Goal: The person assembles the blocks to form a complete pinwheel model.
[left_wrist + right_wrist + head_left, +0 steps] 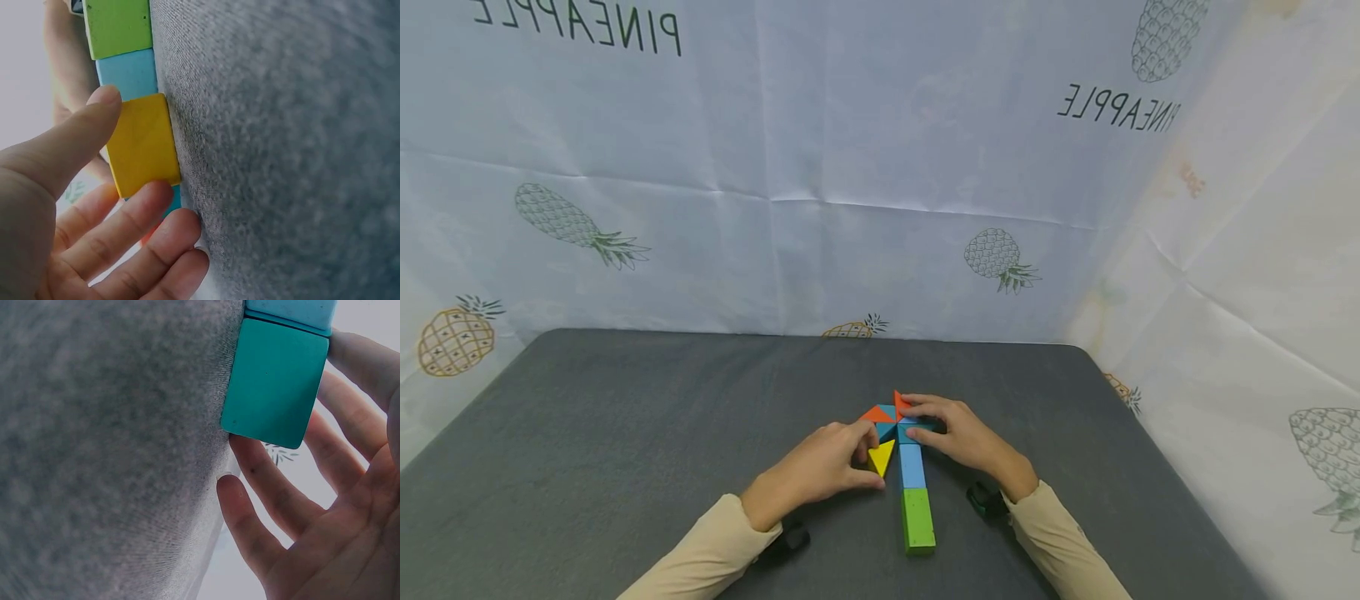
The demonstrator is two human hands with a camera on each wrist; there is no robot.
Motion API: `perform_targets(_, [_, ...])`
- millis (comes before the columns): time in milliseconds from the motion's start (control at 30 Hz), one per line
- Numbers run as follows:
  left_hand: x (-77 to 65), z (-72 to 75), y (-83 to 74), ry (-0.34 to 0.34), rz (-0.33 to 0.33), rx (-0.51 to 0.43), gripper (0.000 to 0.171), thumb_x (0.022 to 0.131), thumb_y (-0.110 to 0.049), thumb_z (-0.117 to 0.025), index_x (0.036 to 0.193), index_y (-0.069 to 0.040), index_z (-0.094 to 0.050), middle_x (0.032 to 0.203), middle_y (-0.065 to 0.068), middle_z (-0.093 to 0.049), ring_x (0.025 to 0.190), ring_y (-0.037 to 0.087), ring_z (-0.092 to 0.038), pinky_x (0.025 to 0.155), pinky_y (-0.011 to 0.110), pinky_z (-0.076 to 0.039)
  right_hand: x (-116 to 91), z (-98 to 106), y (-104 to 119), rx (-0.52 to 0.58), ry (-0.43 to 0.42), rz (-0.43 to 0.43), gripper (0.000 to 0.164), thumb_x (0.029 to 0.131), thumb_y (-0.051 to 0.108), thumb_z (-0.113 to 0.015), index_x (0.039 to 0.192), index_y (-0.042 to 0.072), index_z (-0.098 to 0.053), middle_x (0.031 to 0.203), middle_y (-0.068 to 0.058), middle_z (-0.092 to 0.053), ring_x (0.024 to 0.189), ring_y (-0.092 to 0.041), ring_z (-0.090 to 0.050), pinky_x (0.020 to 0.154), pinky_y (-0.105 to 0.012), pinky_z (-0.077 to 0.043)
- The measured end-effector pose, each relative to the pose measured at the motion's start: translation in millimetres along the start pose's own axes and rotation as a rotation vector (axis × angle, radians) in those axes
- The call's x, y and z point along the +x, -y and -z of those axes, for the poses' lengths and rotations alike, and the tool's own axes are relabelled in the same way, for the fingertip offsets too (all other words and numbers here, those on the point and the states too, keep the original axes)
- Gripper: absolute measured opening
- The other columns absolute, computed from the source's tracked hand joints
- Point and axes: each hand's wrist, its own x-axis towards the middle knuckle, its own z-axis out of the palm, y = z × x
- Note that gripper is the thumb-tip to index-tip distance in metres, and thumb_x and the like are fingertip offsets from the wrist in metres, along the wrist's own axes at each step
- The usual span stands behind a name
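Note:
My left hand (820, 464) pinches a yellow triangular block (882, 457) beside a row of wooden blocks on the table. In the left wrist view its thumb touches one edge of the yellow block and fingertips lie at the opposite edge. My right hand (964, 435) holds a teal block (275, 381) between thumb and fingers. Its index finger reaches an upright orange block (898, 407) at the far end. Toward me run a light blue block (912, 467) and a green block (918, 521). Another orange block (876, 415) and blue pieces lie at the far left of the row.
A dark grey cloth covers the table (625, 467). Behind and to the right hangs a pale curtain (865, 125) printed with pineapples. Dark straps with small devices sit near both wrists, next to beige sleeves (707, 542).

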Motion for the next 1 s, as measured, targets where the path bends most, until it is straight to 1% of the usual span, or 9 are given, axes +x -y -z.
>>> perform_targets(167, [2.7,-1.8,-0.2,-0.012,-0.042,-0.009,0.039,0.081,-0.031,-0.082,0.106,-0.011,-0.06,0.084,-0.003,-0.066,0.071,0.003,-0.057,0.065,0.021,-0.048,0.1,0.2,-0.3,0.006,0.003,0.001,0.045,0.099,0.03,-0.062,0.137,0.005,-0.06,0.151,-0.014,-0.048,0.138,-0.037,-0.046,0.106,-0.053,-0.044])
perform_targets(300, [4.5,-2.1,0.4,-0.018,-0.053,-0.03,0.041,0.081,-0.03,-0.082,0.109,-0.008,-0.06,0.078,-0.006,-0.065,0.068,0.001,-0.057,0.066,0.021,-0.049,-0.1,0.2,-0.1,0.006,0.005,-0.005,0.045,0.099,0.03,-0.062,0.137,0.005,-0.06,0.152,-0.014,-0.047,0.138,-0.036,-0.046,0.106,-0.053,-0.044])
perform_targets(400, [5.9,-1.8,0.5,-0.02,-0.063,-0.028,0.04,0.083,-0.028,-0.08,0.112,-0.008,-0.06,0.075,-0.007,-0.066,0.068,0.001,-0.059,0.069,0.022,-0.051,-0.4,0.2,0.0,0.006,0.006,-0.01,0.045,0.099,0.029,-0.062,0.137,0.006,-0.06,0.152,-0.014,-0.047,0.139,-0.037,-0.046,0.106,-0.053,-0.044])
perform_targets(533, [7.7,-1.5,0.9,-0.022,-0.08,-0.017,0.037,0.088,-0.02,-0.075,0.118,-0.006,-0.059,0.079,-0.004,-0.07,0.07,0.002,-0.062,0.07,0.021,-0.052,-0.2,0.1,-0.4,0.013,0.004,-0.006,0.045,0.099,0.029,-0.062,0.137,0.006,-0.06,0.152,-0.013,-0.047,0.139,-0.036,-0.046,0.106,-0.052,-0.044])
perform_targets(667, [9.1,-1.3,1.5,-0.026,-0.091,-0.009,0.035,0.091,-0.014,-0.071,0.122,-0.006,-0.058,0.085,0.002,-0.072,0.067,0.002,-0.062,0.064,0.017,-0.05,0.2,-0.2,-0.9,0.02,0.002,0.002,0.044,0.099,0.029,-0.062,0.136,0.006,-0.06,0.152,-0.013,-0.047,0.138,-0.036,-0.046,0.105,-0.051,-0.045])
perform_targets(800, [9.8,-2.1,2.0,-0.035,-0.102,0.004,0.033,0.091,-0.013,-0.071,0.122,-0.007,-0.059,0.085,0.003,-0.072,0.063,0.001,-0.058,0.06,0.017,-0.047,0.1,-0.3,-1.8,0.017,0.0,0.008,0.044,0.099,0.03,-0.061,0.136,0.006,-0.06,0.152,-0.013,-0.047,0.138,-0.035,-0.047,0.105,-0.051,-0.046])
perform_targets(1000, [11.3,-3.2,2.4,-0.04,-0.104,0.014,0.033,0.091,-0.013,-0.071,0.122,-0.008,-0.061,0.084,0.003,-0.072,0.061,0.0,-0.055,0.059,0.017,-0.046,0.1,0.2,-1.9,0.019,0.003,0.015,0.044,0.099,0.03,-0.061,0.136,0.006,-0.06,0.152,-0.013,-0.047,0.138,-0.035,-0.047,0.104,-0.051,-0.046])
